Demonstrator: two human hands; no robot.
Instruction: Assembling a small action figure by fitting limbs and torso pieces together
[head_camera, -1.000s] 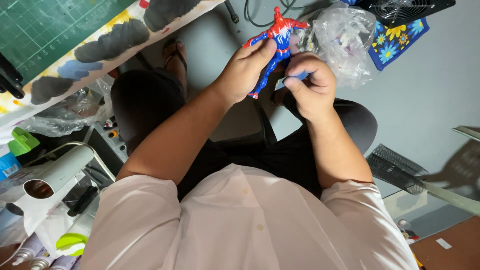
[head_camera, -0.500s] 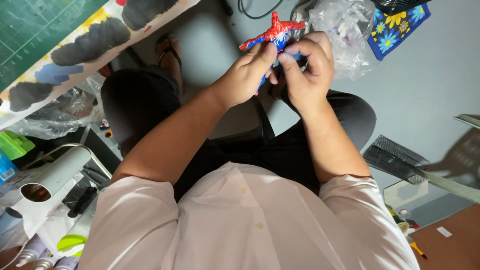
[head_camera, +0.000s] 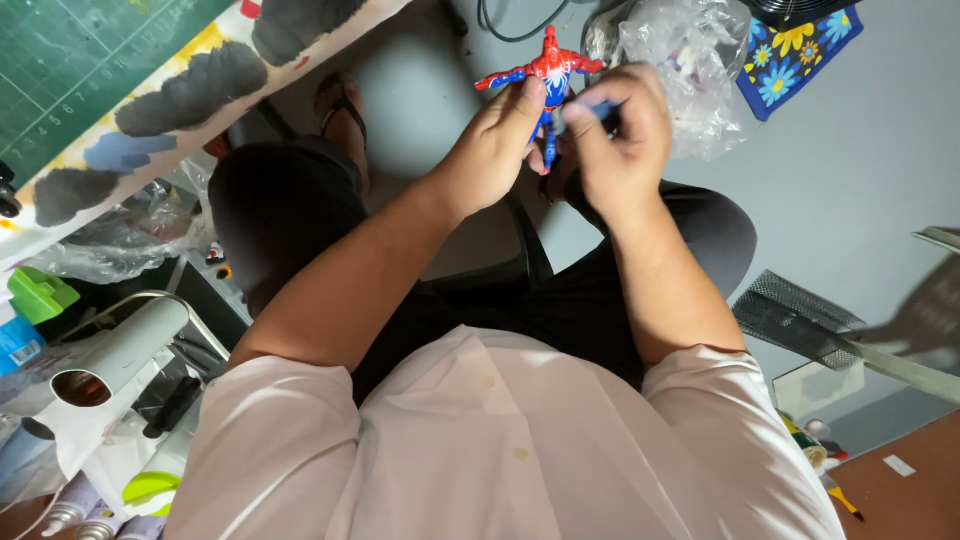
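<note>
A small red and blue action figure (head_camera: 548, 72) with its arms spread is held up in front of me over my lap. My left hand (head_camera: 497, 140) grips the figure's body from the left, thumb pressed near its chest. My right hand (head_camera: 617, 130) is closed around a small blue part (head_camera: 590, 110), pinched between thumb and forefinger right beside the figure's lower body. The figure's legs are mostly hidden behind my fingers.
A crumpled clear plastic bag (head_camera: 690, 60) and a blue flowered cloth (head_camera: 795, 55) lie on the grey floor ahead. A green cutting mat (head_camera: 70, 70) and painted paper (head_camera: 190, 90) cover the table at left. A black mesh piece (head_camera: 790, 325) lies at right.
Both hands have lifted the figure a little and brought it closer together; my right hand has closed in against the figure with the blue part.
</note>
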